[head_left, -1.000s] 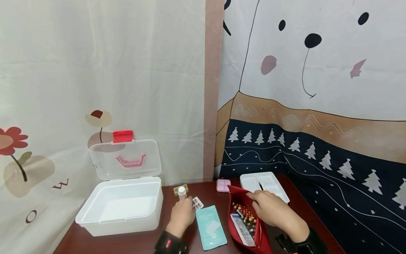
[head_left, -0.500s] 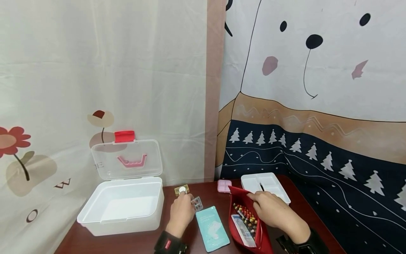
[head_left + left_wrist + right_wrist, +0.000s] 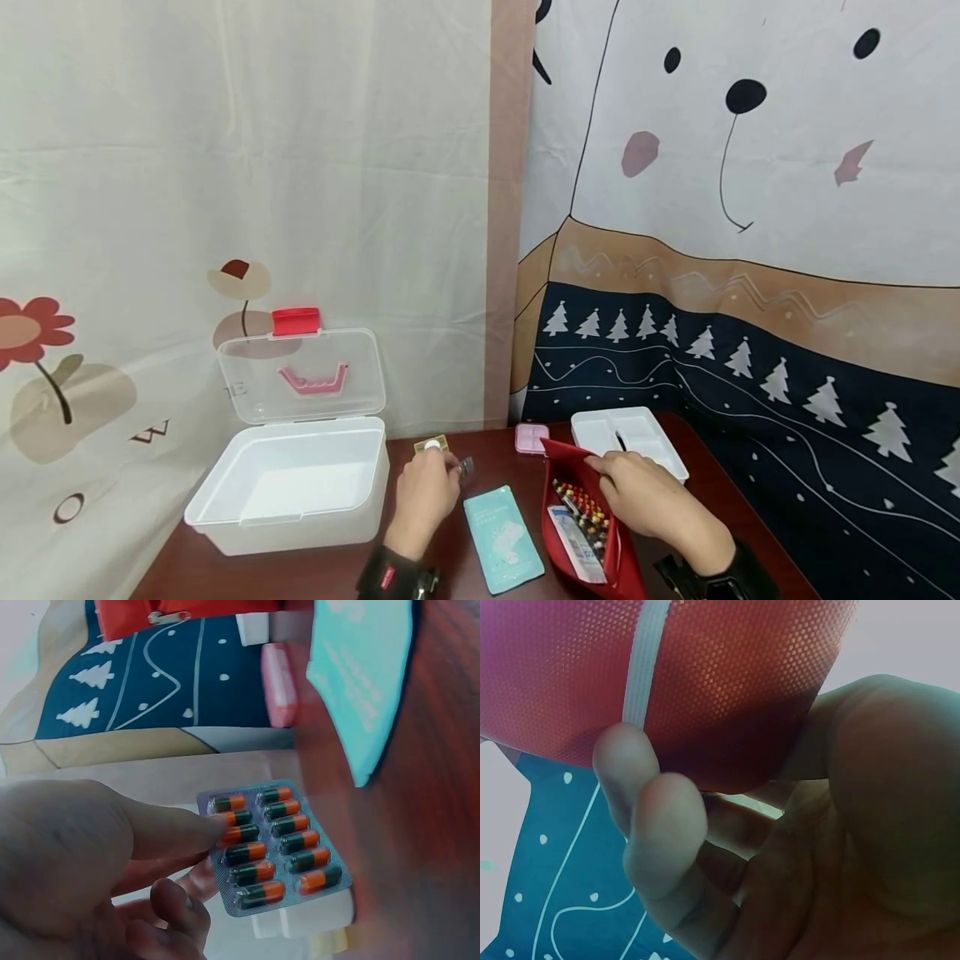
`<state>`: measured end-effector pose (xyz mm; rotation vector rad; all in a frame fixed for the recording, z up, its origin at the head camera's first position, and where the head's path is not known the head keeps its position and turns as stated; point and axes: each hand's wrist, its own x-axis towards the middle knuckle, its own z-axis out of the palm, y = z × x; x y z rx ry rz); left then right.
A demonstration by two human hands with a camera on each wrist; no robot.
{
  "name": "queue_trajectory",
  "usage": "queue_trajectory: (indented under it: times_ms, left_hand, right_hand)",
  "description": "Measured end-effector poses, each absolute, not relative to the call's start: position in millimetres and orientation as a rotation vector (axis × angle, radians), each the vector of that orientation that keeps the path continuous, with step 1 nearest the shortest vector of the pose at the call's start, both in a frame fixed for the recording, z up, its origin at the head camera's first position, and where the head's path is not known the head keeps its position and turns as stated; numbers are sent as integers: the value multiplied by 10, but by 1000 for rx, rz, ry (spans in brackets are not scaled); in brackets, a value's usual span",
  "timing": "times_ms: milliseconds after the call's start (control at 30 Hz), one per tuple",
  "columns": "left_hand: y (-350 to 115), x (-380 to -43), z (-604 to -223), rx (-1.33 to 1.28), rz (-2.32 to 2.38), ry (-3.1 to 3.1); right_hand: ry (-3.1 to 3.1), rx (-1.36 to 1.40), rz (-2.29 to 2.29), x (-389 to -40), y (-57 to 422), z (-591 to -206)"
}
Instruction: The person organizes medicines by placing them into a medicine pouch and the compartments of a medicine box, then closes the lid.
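My left hand (image 3: 425,496) pinches a blister pack (image 3: 259,871) between thumb and fingers. Green-and-orange capsules fill its two rows in the left wrist view; only a corner shows in the head view. Just behind it stands a white bottle (image 3: 319,915), mostly hidden by the hand from above. My right hand (image 3: 652,496) grips the upper edge of a red pouch (image 3: 551,542), which gapes. Inside the pouch lie capsule blister packs (image 3: 592,518) and a white-and-blue packet (image 3: 577,546). A white strap (image 3: 646,664) runs down the pouch's outside.
A teal packet (image 3: 504,540) lies between the hands. On the left stands a white plastic box (image 3: 300,533) with its clear lid raised. Toward the back are a yellowish item (image 3: 439,440), a small pink case (image 3: 532,438) and a white divided tray (image 3: 667,446). Curtains hang behind the table.
My left hand has lifted the blister pack off the table and tilted it, so it now shows nearly edge-on in the head view. The right hand keeps its hold on the pouch.
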<state>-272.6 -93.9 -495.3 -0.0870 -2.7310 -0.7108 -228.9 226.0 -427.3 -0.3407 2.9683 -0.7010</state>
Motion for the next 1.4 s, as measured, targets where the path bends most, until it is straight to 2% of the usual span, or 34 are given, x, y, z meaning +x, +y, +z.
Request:
queue_trajectory:
  times_ms: [533,833,1400]
  left_hand:
    - [-905,-2577,-4640,-140,-846,-2633]
    - [-784,-2479,-4482,-210,-1092,-2678]
    - [-162,-2239,-4566,-363,-1543,-2711]
  right_hand:
    - [2984,-345,-696,-2278,2272,-4298]
    - [2977,-347,-698,-2277,2280,-4286]
    - [2976,-368,-659,-2309,2279,-4278]
